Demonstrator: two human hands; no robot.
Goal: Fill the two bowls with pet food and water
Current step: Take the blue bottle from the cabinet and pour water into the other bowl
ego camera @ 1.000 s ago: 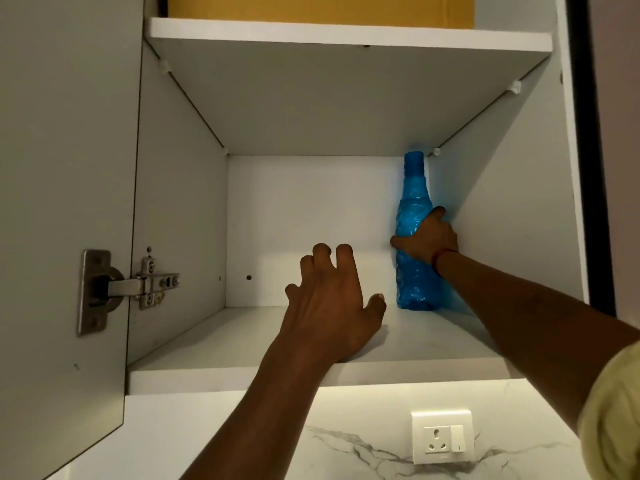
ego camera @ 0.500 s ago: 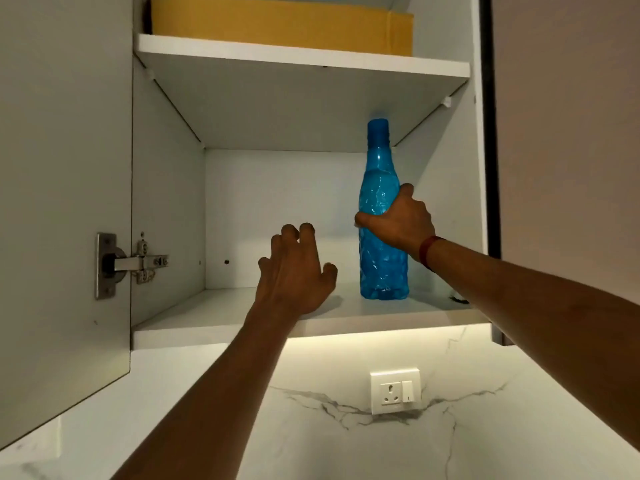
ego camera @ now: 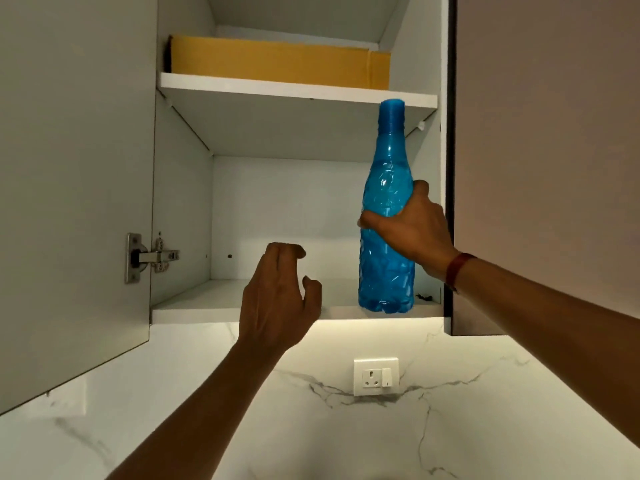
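A tall blue plastic bottle (ego camera: 387, 271) with a blue cap stands upright at the front right edge of the lower cupboard shelf (ego camera: 207, 304). My right hand (ego camera: 412, 230) is wrapped around its middle, a dark red band on the wrist. My left hand (ego camera: 277, 299) hovers in front of the shelf edge, left of the bottle, fingers curled and apart, holding nothing. No bowls or pet food are in view.
The open cupboard door (ego camera: 72, 188) with its metal hinge (ego camera: 149, 258) stands at the left. A yellow cardboard box (ego camera: 277, 62) fills the upper shelf. Below is a white marble wall with a socket (ego camera: 375, 376). A closed brown cupboard door (ego camera: 547, 161) is at the right.
My right hand has drawn the blue bottle from the back of the shelf to its front edge. My left hand has pulled back off the shelf.
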